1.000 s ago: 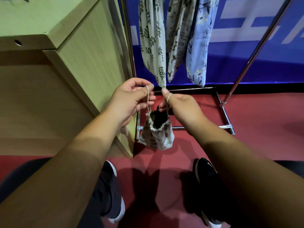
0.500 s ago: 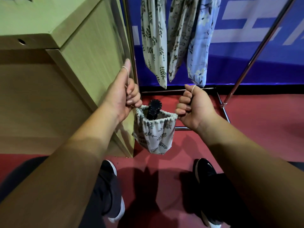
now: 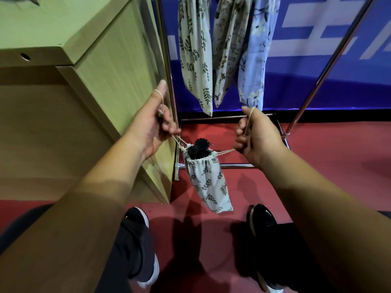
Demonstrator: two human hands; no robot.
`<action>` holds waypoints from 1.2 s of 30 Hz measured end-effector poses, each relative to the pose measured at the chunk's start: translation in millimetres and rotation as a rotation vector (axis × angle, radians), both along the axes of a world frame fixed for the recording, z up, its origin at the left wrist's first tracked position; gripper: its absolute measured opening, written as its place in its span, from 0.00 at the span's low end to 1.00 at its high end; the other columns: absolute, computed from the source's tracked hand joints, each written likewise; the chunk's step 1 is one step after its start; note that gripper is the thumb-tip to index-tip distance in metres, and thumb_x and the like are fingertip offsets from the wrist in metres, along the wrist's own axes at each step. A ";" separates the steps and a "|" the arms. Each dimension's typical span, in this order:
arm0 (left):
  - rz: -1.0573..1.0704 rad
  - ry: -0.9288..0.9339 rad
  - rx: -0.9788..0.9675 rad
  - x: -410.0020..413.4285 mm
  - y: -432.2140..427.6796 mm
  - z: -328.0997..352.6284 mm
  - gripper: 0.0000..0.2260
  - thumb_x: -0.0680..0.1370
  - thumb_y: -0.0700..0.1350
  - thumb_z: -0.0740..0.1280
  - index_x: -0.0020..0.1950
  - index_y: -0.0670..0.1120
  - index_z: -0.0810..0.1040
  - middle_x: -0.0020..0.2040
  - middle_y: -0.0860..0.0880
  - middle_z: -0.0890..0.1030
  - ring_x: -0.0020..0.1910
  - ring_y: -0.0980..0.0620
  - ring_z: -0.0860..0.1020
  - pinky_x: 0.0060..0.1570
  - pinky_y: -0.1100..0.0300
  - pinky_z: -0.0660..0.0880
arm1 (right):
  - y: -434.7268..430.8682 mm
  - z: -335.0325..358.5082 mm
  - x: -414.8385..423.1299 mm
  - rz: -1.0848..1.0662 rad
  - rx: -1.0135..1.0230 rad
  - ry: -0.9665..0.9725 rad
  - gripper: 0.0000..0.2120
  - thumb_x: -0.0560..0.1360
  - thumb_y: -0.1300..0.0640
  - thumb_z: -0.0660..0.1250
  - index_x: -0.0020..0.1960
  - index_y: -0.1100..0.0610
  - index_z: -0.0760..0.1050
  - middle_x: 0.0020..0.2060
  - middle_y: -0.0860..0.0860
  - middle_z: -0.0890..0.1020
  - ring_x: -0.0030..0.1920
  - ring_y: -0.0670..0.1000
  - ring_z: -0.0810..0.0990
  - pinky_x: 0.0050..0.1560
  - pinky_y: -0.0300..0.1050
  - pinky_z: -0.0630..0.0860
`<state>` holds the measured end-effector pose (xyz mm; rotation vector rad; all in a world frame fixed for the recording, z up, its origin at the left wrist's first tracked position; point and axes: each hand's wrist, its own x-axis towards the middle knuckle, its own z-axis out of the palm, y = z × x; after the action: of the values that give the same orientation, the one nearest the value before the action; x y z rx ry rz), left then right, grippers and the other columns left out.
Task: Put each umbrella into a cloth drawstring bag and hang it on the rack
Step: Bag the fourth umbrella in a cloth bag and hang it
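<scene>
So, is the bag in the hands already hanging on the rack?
No, the bag hangs by its cords between the left hand and right hand.

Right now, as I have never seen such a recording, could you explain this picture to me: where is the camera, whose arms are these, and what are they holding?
There is no machine here: a person wears one camera on the head, looking forward and down, so you see that person's own arms. The left hand and the right hand each grip the drawstring of a leaf-print cloth bag, drawn taut to both sides. A black umbrella pokes out of its mouth. The bag hangs above the red floor. Behind, three more bags hang on a metal rack; a wooden cabinet stands at the left.
</scene>
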<state>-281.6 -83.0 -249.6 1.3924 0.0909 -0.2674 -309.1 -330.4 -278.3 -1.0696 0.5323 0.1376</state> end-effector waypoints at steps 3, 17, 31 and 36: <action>-0.185 0.058 0.021 -6.5 -10.6 0.9 0.37 0.77 0.77 0.59 0.32 0.42 0.73 0.28 0.46 0.68 0.43 0.38 0.86 0.59 0.43 0.71 | 9.9 7.3 -5.0 0.099 0.166 -0.028 0.28 0.82 0.41 0.63 0.30 0.56 0.65 0.26 0.54 0.67 0.27 0.54 0.72 0.46 0.50 0.79; -0.128 -0.030 0.307 -1.2 -19.4 13.0 0.33 0.69 0.72 0.74 0.28 0.49 0.61 0.27 0.47 0.56 0.28 0.49 0.53 0.31 0.56 0.55 | 4.9 9.2 -6.1 0.151 -0.244 -0.076 0.27 0.77 0.42 0.70 0.30 0.47 0.57 0.30 0.50 0.53 0.29 0.52 0.49 0.30 0.43 0.51; -0.204 0.035 0.225 -2.2 -14.6 17.4 0.36 0.67 0.78 0.69 0.30 0.48 0.59 0.28 0.48 0.55 0.26 0.51 0.52 0.28 0.60 0.57 | -9.1 18.3 -9.7 0.027 -0.277 -0.105 0.26 0.78 0.43 0.72 0.31 0.47 0.58 0.28 0.48 0.56 0.27 0.51 0.52 0.29 0.43 0.54; -0.207 0.018 0.108 1.1 -20.8 10.7 0.31 0.66 0.75 0.74 0.33 0.47 0.74 0.29 0.47 0.65 0.29 0.48 0.68 0.40 0.53 0.75 | -4.9 18.6 -4.7 0.141 -0.165 -0.131 0.25 0.81 0.43 0.70 0.31 0.52 0.67 0.28 0.51 0.62 0.27 0.53 0.61 0.33 0.47 0.68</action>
<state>-280.5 -103.8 -238.8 1.5089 -0.0242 -0.4528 -313.8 -335.3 -259.7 -1.2680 0.3546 0.1482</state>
